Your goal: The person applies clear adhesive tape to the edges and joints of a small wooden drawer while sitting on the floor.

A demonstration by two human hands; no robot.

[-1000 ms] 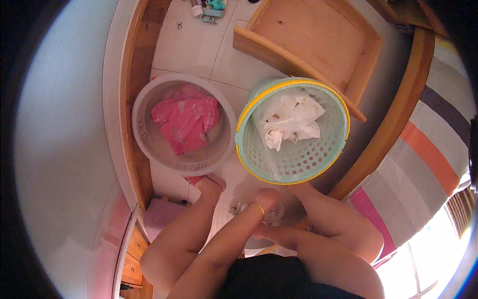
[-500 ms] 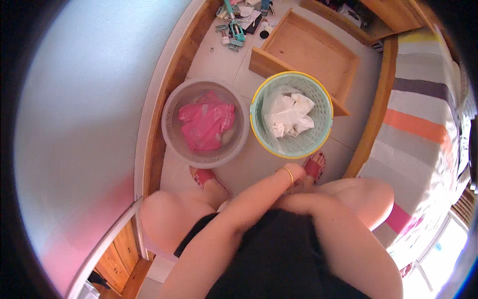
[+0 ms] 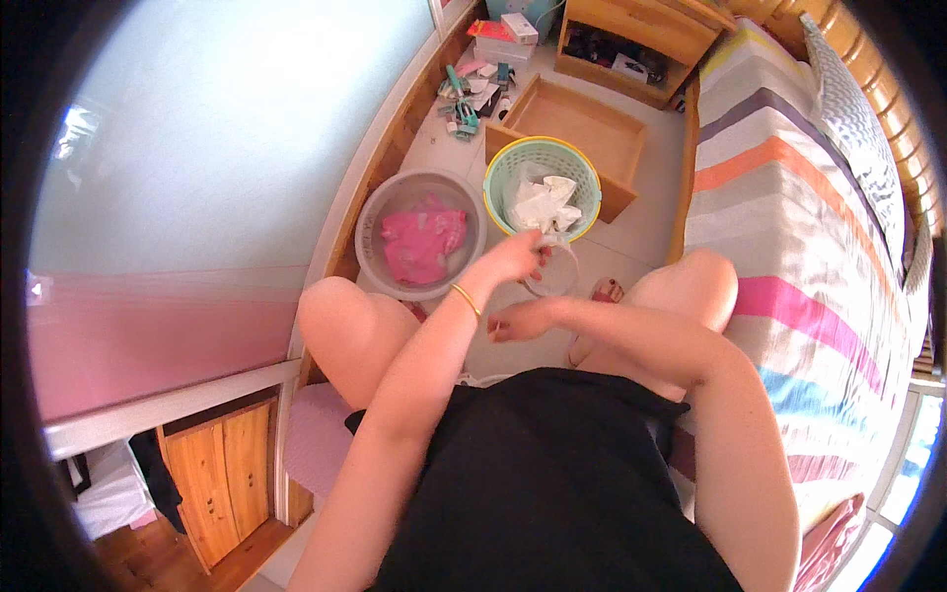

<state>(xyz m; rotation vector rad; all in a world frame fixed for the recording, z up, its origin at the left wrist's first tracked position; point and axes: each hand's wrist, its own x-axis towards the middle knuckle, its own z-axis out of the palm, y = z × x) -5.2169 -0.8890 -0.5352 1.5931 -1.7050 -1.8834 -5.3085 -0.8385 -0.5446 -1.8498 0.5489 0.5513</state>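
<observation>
My left hand (image 3: 513,259), with a gold bangle at the wrist, grips a translucent ring-shaped thing (image 3: 573,264) whose exact kind is unclear. The ring hangs just in front of a green basket with a yellow rim (image 3: 594,185). Crumpled white tissue and clear plastic (image 3: 543,204) lie inside that basket. Lower and closer to my body, my right hand (image 3: 525,321) has its fingers pinched together; a tiny pale bit shows at the tips, too small to name. To the left of the basket stands a grey basin (image 3: 370,232) holding pink cloth (image 3: 424,245).
Behind the basket, a pulled-out wooden drawer (image 3: 582,123) rests on the tiled floor. Small green and white items (image 3: 462,113) are heaped near the wall, with boxes (image 3: 503,44) beyond. A bed with a striped cover (image 3: 760,227) runs along the right; a frosted panel (image 3: 217,178) stands left.
My hands, close together low by my knees before, have come apart. The left has risen toward the basket, and the translucent ring now shows in it. The view has tilted farther up.
</observation>
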